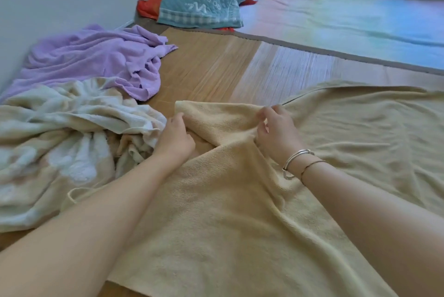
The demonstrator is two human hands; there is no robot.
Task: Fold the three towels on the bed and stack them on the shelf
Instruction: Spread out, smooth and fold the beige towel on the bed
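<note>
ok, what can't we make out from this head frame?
- Shelf: nowhere in the head view.
- Yellow towel: near and right edges cut off by the frame; forearms cover part.
- Left hand grip: fingertips buried in the fold.
- Patterned towel: bunched, left side cut off.
- Purple towel: crumpled, its lower edge under the patterned one.

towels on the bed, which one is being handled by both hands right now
The plain yellow towel, spread flat in front: the left hand and right hand pinch its far edge. The purple towel and patterned cream towel lie crumpled, untouched.
</note>
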